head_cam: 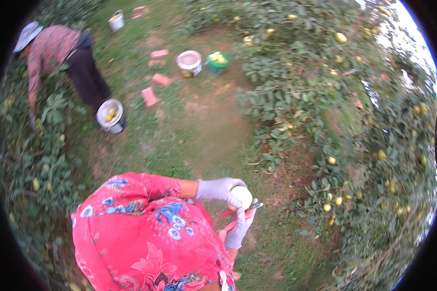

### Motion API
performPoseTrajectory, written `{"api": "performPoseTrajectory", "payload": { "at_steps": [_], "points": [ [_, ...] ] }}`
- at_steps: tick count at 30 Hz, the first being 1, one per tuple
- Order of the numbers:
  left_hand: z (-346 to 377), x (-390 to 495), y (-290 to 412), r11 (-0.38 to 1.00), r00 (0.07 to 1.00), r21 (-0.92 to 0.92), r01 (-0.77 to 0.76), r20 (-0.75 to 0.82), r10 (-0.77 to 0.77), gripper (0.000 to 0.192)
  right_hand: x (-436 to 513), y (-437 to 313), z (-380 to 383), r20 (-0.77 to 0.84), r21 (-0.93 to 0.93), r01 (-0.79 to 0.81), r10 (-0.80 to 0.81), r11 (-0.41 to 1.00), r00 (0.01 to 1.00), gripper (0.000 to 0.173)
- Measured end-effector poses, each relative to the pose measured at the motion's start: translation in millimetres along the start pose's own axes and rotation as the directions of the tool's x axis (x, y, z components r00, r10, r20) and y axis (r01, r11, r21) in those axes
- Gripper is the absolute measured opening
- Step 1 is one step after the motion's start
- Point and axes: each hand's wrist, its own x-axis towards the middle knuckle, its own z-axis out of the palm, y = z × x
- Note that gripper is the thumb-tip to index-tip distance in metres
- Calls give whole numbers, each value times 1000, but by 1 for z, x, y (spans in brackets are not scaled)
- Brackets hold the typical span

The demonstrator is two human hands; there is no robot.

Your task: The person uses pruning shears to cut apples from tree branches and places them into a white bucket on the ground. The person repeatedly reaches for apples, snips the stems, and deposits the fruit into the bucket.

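Observation:
My left hand, in a pale grey work glove, is closed around a round, pale yellow-green fruit, probably an apple. Just below it, my right hand wears a matching glove and grips red-handled pruning shears. Their metal tips point to the right, close beside the fruit. Part of the right hand is hidden behind the shears and the left fingers. Both hands are held in front of my red floral top, above grass.
Leafy fruit trees fill the right side. At left, a co-worker bends into foliage beside a bucket holding fruit. Further off are a white bucket, a green bucket of fruit, another white pail and several reddish blocks.

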Motion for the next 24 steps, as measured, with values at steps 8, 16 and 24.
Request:
{"api": "performPoseTrajectory", "payload": {
  "at_steps": [8, 16, 24],
  "points": [
    [-27, 8, -7, 992, 986, -99, 78, -142, -91, 77, 42, -4, 18, 152, 38, -158, 151, 987, 977, 84],
    [-124, 49, 2, 997, 975, -81, 7, -219, -25, 76, 138, 10, 85, 167, -91, -103, 118, 990, 979, 78],
    [-268, 72, 39, 982, 922, 173, -74, -362, 134, 90, 254, 9, 219, 330, -120, -147, 179, 982, 927, 77]
  ]
}}
